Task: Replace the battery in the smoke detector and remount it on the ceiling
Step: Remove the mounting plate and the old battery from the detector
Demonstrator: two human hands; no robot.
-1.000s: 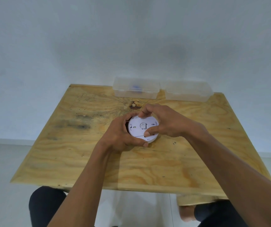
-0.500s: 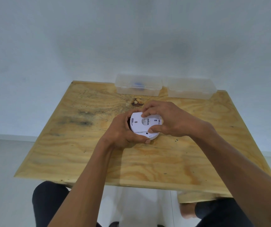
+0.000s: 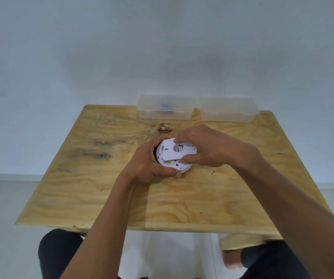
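Smoke detector (image 3: 173, 164) sits near the middle of our wooden table (image 3: 121, 198), and our left hand (image 3: 150, 166) wraps around its left side, fingers curled on the rim, thumb along the near edge. Our right hand (image 3: 204, 150) pinches the white back plate (image 3: 177, 150), which now stands tilted and lifted off the body on the near side, showing a bit of yellow and other small parts underneath. Half a second ago that plate lay nearly flush on the detector; a second ago it was seated flat. Both hands sit in much the same spots as before.

At the far edge of the table two clear plastic boxes stand side by side. We see something blue inside the left box (image 3: 165, 107), too blurred to name. We cannot make out anything in the right box (image 3: 229, 109).
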